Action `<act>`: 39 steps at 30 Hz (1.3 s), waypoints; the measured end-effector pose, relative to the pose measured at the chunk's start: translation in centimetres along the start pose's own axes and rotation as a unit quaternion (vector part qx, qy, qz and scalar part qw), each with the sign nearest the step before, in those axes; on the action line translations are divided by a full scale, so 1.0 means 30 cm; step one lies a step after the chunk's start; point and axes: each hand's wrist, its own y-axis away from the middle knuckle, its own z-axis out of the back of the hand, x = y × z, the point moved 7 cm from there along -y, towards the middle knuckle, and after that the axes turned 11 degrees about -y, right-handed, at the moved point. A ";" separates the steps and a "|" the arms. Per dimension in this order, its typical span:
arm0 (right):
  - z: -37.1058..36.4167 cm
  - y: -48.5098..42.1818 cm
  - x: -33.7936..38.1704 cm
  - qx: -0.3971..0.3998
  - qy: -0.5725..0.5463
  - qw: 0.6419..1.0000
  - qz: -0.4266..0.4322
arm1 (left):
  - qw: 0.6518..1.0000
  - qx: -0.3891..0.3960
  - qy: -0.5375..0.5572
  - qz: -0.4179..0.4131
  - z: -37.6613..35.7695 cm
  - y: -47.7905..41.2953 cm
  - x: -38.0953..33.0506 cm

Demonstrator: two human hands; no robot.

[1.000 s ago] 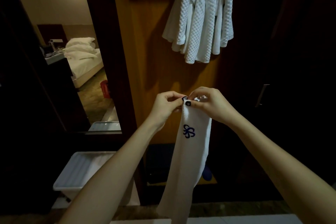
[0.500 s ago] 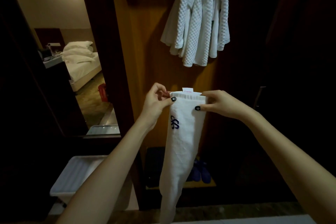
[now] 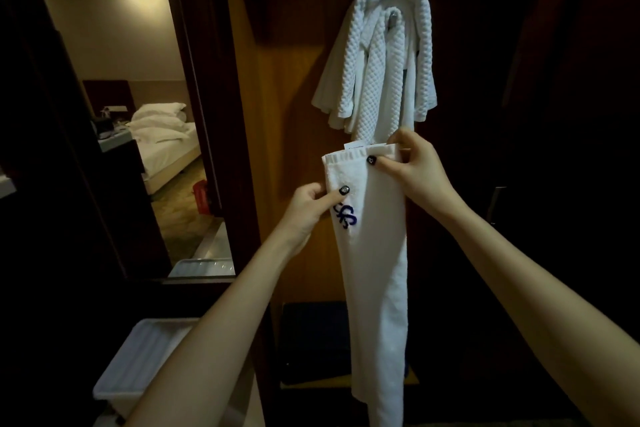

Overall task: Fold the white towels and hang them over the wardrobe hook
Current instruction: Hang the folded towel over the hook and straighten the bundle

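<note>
A long white towel [image 3: 377, 274] with a blue embroidered logo hangs folded lengthwise in front of the wooden wardrobe panel. My left hand [image 3: 308, 208] pinches its left edge just above the logo. My right hand [image 3: 414, 170] grips the top right corner, where a small white label sticks up. Above them, several white waffle-textured towels [image 3: 381, 62] hang draped over the wardrobe hook [image 3: 393, 19], whose metal tip shows between the folds. The held towel's top edge sits just below those hanging towels.
A white plastic bin [image 3: 138, 367] stands at the lower left. A doorway on the left opens onto a bedroom with a bed [image 3: 166, 139] and a red object [image 3: 201, 196] on the floor. A dark box [image 3: 311, 343] sits on the wardrobe floor. A metal handle [image 3: 493, 204] is on the right.
Both hands have raised the towel toward the hanging towels. The hands went from pinched together to apart, spreading the top edge; my left hand now holds lower down the left edge.
</note>
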 end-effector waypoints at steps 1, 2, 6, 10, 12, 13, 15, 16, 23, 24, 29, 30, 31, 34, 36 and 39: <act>0.009 -0.003 0.007 -0.008 -0.004 1.000 -0.001 | 1.000 0.001 0.008 -0.015 -0.011 0.007 -0.016; 0.018 -0.004 0.018 -0.019 -0.011 1.000 -0.001 | 0.999 0.000 0.011 -0.033 -0.021 0.010 -0.038; 0.057 0.009 0.098 -0.048 -0.058 0.997 0.021 | 0.994 -0.044 -0.021 -0.102 -0.049 0.005 -0.137; 0.041 0.085 0.072 0.001 -0.196 0.981 0.004 | 0.990 -0.093 0.010 -0.102 -0.041 -0.004 -0.183; 0.002 0.153 0.003 0.020 -0.241 0.969 -0.047 | 0.990 -0.095 0.039 -0.097 -0.033 -0.013 -0.189; -0.021 0.190 -0.023 0.029 -0.244 0.968 -0.061 | 0.991 -0.092 0.045 -0.091 -0.030 -0.019 -0.188; -0.068 0.252 -0.043 0.031 -0.246 0.967 -0.062 | 0.993 -0.089 0.035 -0.072 -0.013 -0.038 -0.174; -0.088 0.274 -0.040 0.027 -0.254 0.965 -0.060 | 0.994 -0.091 0.024 -0.059 -0.002 -0.048 -0.167; -0.125 0.240 -0.016 0.010 -0.233 0.970 -0.068 | 1.000 -0.029 0.009 0.006 0.048 -0.085 -0.153; -0.121 0.224 -0.016 -0.002 -0.247 0.966 -0.074 | 1.000 -0.026 0.007 -0.003 0.051 -0.082 -0.154; -0.088 0.139 -0.003 -0.015 -0.288 0.954 -0.087 | 0.987 -0.157 -0.024 -0.011 0.108 0.064 0.019; -0.080 0.128 -0.006 -0.015 -0.292 0.952 -0.090 | 0.988 -0.149 -0.023 -0.007 0.094 0.097 0.068; -0.074 0.120 -0.012 -0.016 -0.296 0.950 -0.096 | 0.991 -0.129 -0.030 0.003 0.071 0.130 0.108; -0.063 0.100 -0.029 -0.020 -0.303 0.945 -0.118 | 0.996 -0.082 -0.035 0.023 0.005 0.207 0.133; -0.060 0.093 -0.032 -0.021 -0.305 0.943 -0.132 | 0.998 -0.048 -0.040 -0.002 -0.028 0.225 0.119; -0.052 0.090 -0.026 -0.016 -0.319 0.936 -0.148 | 0.997 -0.042 0.008 -0.061 -0.016 0.213 0.086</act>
